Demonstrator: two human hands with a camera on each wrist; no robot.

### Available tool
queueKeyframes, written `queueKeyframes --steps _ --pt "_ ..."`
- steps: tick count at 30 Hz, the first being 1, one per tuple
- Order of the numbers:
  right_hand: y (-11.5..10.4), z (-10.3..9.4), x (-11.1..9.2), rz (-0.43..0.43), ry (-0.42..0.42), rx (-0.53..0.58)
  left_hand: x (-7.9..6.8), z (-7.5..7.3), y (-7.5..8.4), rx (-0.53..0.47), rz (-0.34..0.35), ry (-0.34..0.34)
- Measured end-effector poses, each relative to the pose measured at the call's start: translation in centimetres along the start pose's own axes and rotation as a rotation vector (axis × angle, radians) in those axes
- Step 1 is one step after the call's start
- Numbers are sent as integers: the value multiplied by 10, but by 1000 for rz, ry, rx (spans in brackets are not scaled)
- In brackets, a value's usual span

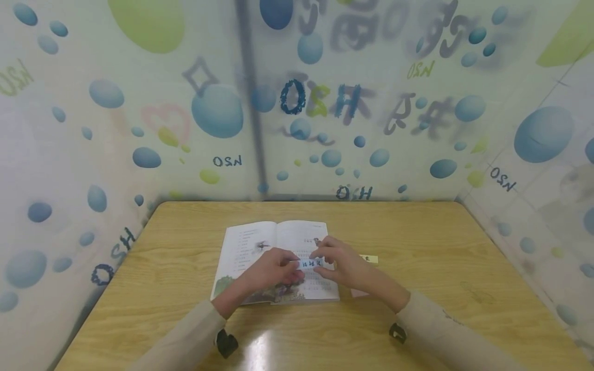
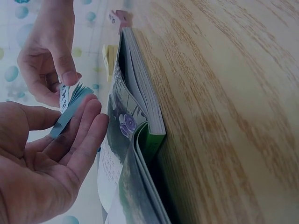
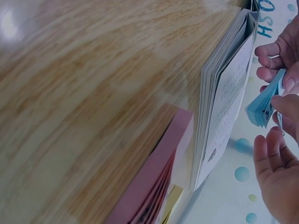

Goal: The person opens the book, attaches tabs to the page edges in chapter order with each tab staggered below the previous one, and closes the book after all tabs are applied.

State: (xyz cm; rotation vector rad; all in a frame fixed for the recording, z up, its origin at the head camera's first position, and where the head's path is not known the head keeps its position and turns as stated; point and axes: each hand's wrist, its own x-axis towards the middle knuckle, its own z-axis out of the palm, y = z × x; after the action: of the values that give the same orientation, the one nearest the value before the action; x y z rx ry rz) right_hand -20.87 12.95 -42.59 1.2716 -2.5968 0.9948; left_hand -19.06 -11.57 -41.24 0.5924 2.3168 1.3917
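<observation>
A small pad of blue sticky notes (image 1: 310, 264), with dark handwriting on its top sheet, is held above the right page of an open book (image 1: 248, 239). My left hand (image 1: 275, 269) pinches one end of the pad between thumb and fingers. From the other side, my right hand (image 1: 342, 262) pinches the written top sheet with its thumb and a finger. In the left wrist view the pad's (image 2: 70, 114) loose edges fan apart toward the right hand (image 2: 49, 49). The right wrist view shows the fanned blue leaves (image 3: 261, 111) between both hands.
Right of the book lie a yellow note pad (image 1: 371, 258) with writing and a pink note pad (image 3: 161, 163), partly under my right forearm in the head view. The wooden table (image 1: 176, 247) meets walls (image 1: 297, 149) printed with blue drops and letters.
</observation>
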Motion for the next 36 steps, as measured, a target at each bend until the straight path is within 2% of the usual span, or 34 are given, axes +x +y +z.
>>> queueKeyframes --steps 4,10,21,26,31,36 --pt "0 1 0 70 -23 35 1 0 0 34 4 1" --pt "0 1 -1 130 -36 89 2 0 -2 61 13 5" --pt "-1 4 -1 124 -19 169 2 0 -4 56 7 7" --pt "3 6 -2 186 -28 215 1 1 -4 57 3 9" --pt "10 6 -4 282 -35 306 1 1 -4 52 0 8" --pt "11 2 -4 345 -56 472 1 1 -5 30 -5 2"
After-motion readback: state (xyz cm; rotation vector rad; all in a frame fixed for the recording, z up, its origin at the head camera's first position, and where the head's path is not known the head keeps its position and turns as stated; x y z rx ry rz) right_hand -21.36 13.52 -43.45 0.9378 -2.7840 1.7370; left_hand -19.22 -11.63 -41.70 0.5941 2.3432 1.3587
